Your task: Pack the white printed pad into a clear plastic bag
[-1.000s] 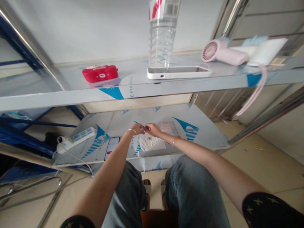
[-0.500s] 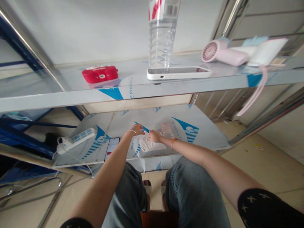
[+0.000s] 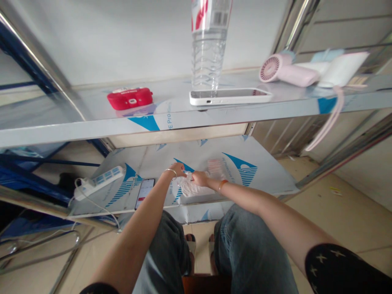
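Note:
On the lower shelf lies a white, crinkled plastic bag (image 3: pixel 192 190), small in the view. My left hand (image 3: pixel 177 168) is closed at its upper left edge, fingers pinched on the bag. My right hand (image 3: pixel 200 178) has its fingers curled on the bag's top, a short way from the left hand. What the bag holds cannot be made out. Just behind my right hand is a stack of thin pinkish strips (image 3: pixel 216 165), blurred and partly hidden.
Left on the lower shelf (image 3: pixel 263 163) are a phone (image 3: pixel 145 192) and a white power strip (image 3: pixel 99 181) with a cable. The upper shelf (image 3: pixel 92 126), above my hands, bears a red case (image 3: pixel 130 99), a bottle (image 3: pixel 210 53), a white-cased phone (image 3: pixel 229 97) and a pink handheld fan (image 3: pixel 288 71).
Both hands stay almost in place. Some crumpled plastic of the bag now shows drawn up between them, and my right fingers have curled further over it.

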Demonstrator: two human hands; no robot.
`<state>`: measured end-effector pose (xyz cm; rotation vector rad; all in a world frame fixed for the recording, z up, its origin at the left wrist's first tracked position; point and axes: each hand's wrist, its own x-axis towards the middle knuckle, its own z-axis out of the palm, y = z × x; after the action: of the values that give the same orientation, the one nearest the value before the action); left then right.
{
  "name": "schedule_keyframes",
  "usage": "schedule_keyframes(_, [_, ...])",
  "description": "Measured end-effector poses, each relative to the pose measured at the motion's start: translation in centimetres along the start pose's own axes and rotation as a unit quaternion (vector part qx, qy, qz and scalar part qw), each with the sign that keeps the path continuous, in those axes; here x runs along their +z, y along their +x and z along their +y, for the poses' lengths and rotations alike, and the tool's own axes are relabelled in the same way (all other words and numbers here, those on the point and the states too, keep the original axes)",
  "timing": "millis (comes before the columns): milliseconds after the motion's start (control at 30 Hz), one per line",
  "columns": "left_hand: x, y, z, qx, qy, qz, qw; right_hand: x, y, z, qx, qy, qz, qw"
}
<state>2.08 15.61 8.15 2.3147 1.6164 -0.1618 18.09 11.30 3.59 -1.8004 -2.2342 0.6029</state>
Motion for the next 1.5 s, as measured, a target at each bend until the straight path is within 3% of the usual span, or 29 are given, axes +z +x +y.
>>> schedule_keyframes(100, [0.2,0.0,-0.4,-0.007,0.013,-0.020,1.000,-0.6,1.1,0.3,-0.034,-0.037,-0.033,0.998])
schedule_keyframes(367, [0.3,0.1,-0.6,-0.010,0.020,-0.022,0.999,-1.9,2.7,0.4,-0.048,0.021,0.044,0.998])
schedule_keyframes(567, [-0.5,-0.2,1.0,-0.015,0.015,-0.011,1.000,-1.8,2.7,-0.7,-0.151,0.111,0.051,0.981])
schedule_keyframes(767, [-0.8,-0.5,0.7,-0.044,0.009,-0.002,0.999,-2.2,2.4,-0.1,-0.204,0.074,0.042,0.975])
schedule_keyframes(933, [-0.3,0.2,0.1,-0.035,0.002,0.018,0.999,-2.1,1.9,-0.5,-0.184,0.033,-0.009,0.982])
schedule_keyframes(1133, [0.6,1.1,-0.4,-0.007,-0.026,0.043,0.999,-3.0,1.2,-1.3,-0.133,0.001,-0.001,0.991])
schedule_keyframes(1300, [0.5,0.9,-0.6,0.004,-0.082,0.063,0.995,-3.0,1.6,-0.3,-0.162,0.021,0.010,0.987])
schedule_keyframes(1500, [-0.5,0.4,-0.1,-0.003,-0.055,0.019,0.998,-3.0,2.6,0.7,-0.197,0.091,0.033,0.976])
